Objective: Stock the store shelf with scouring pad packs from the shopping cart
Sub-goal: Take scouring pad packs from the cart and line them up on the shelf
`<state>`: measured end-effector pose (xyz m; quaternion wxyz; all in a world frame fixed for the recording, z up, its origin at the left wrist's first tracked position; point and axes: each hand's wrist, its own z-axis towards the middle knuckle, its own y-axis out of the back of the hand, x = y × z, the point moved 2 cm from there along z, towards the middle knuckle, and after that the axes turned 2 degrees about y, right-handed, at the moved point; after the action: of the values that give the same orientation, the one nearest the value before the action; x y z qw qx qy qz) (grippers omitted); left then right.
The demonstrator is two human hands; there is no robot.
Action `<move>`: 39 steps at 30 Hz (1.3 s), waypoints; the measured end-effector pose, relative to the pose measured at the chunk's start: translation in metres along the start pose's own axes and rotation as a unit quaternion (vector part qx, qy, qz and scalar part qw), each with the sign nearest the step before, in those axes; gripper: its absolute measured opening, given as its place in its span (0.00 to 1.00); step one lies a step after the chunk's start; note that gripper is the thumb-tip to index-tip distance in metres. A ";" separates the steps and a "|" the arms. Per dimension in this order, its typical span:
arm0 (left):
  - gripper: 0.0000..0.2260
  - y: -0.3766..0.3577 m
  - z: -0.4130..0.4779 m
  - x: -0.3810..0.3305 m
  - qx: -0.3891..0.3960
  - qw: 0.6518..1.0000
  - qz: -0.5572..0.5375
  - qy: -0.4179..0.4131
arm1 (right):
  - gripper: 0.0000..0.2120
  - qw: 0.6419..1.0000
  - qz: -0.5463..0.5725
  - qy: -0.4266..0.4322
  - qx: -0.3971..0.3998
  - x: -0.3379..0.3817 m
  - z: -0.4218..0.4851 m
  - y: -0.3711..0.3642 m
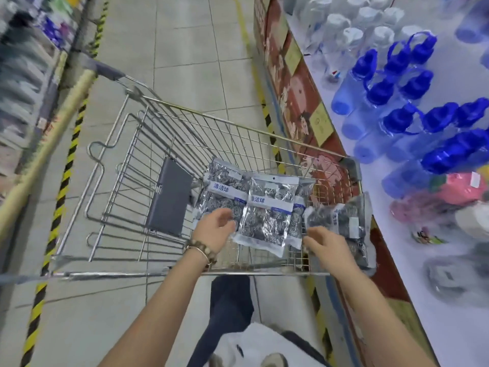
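Several scouring pad packs, clear bags of steel wool with blue labels, lie in the near right corner of the wire shopping cart (169, 109). My left hand (214, 229) reaches into the cart, its fingers curled at the left edge of the middle pack (267, 215). Beside it lies another pack (222, 186). My right hand (326, 249) grips a blurred pack (341, 218) held over the cart's right rim, next to the white store shelf (449, 327). Blurred dark packs (455, 276) lie on the shelf near its front edge.
Blue-lidded plastic bottles (397, 83) and clear jars (352, 27) crowd the shelf further along, with pink items (460, 189) closer. The cart's grey child-seat flap (169, 197) is folded down. Another shelf runs along the left of the tiled aisle.
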<state>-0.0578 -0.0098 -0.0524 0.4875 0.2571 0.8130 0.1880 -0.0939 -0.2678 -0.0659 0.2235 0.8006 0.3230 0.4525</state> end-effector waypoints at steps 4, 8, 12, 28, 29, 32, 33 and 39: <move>0.15 0.008 0.085 0.029 0.059 0.996 0.043 0.048 | 0.18 0.998 -0.001 -0.059 0.016 0.019 0.058 -0.019; 0.18 -0.002 0.151 0.069 0.103 0.982 0.095 0.126 | 0.16 0.991 -0.001 -0.124 0.053 0.012 0.110 -0.046; 0.21 -0.015 0.208 0.113 0.121 0.965 0.117 0.200 | 0.15 0.976 0.019 -0.203 0.081 -0.011 0.153 -0.072; 0.35 -0.065 0.297 0.160 -0.010 0.939 0.219 0.266 | 0.36 0.910 0.144 -0.389 0.008 -0.080 0.244 -0.140; 0.33 -0.065 0.301 0.158 -0.020 0.938 0.218 0.267 | 0.37 0.906 0.166 -0.390 0.004 -0.082 0.247 -0.143; 0.26 -0.065 0.313 0.154 -0.042 0.945 0.196 0.257 | 0.37 0.894 0.203 -0.398 -0.012 -0.090 0.256 -0.153; 0.26 -0.067 0.314 0.152 -0.030 0.951 0.169 0.257 | 0.34 0.895 0.203 -0.398 -0.019 -0.092 0.258 -0.156; 0.23 -0.088 0.304 0.146 0.035 0.948 0.127 0.290 | 0.19 0.899 0.215 -0.379 -0.044 -0.094 0.265 -0.166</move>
<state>0.1344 0.0244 -0.3415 0.1940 0.3094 0.8858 0.2863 0.0483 -0.2378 -0.3580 0.2608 0.9509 0.0137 0.1658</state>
